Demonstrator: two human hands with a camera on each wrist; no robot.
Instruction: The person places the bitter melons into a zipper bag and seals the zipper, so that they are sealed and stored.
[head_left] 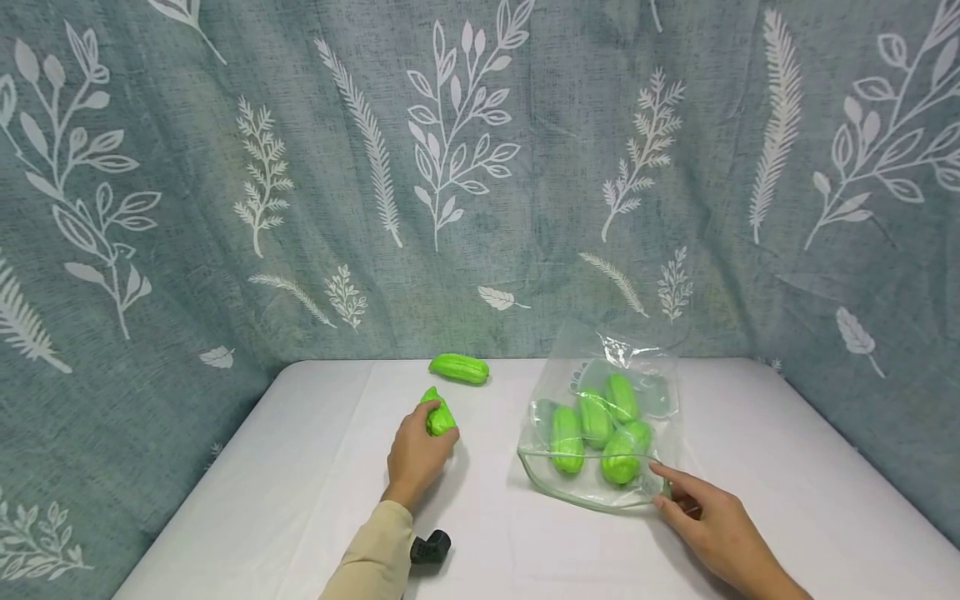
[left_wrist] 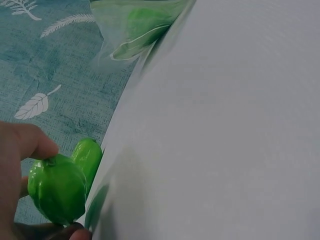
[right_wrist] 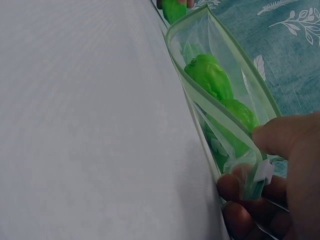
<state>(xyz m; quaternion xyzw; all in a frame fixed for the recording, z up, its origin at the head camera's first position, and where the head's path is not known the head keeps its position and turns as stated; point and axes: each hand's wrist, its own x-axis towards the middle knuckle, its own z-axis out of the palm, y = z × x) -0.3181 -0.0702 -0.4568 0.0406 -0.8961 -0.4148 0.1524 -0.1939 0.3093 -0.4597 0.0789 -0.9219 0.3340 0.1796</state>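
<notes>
My left hand (head_left: 417,458) grips a glossy, bright green ridged vegetable (head_left: 439,415) between thumb and fingers, left of the middle of the table. In the left wrist view its rounded end faces the camera. Another such green vegetable (head_left: 459,368) lies just beyond, near the table's back edge. On the right, a clear slider bag (head_left: 540,437) lies with its green-rimmed mouth spread towards me. Several green vegetables (head_left: 567,437) show through the plastic. My right hand (head_left: 708,521) pinches the right corner of the bag's mouth, beside the white slider (right_wrist: 264,171).
A white cloth covers the table (head_left: 300,475). Behind it hangs a blue-green curtain (head_left: 540,208) with white leaf patterns, which also runs along both sides. A black device (head_left: 431,547) sits at my left sleeve (head_left: 375,554).
</notes>
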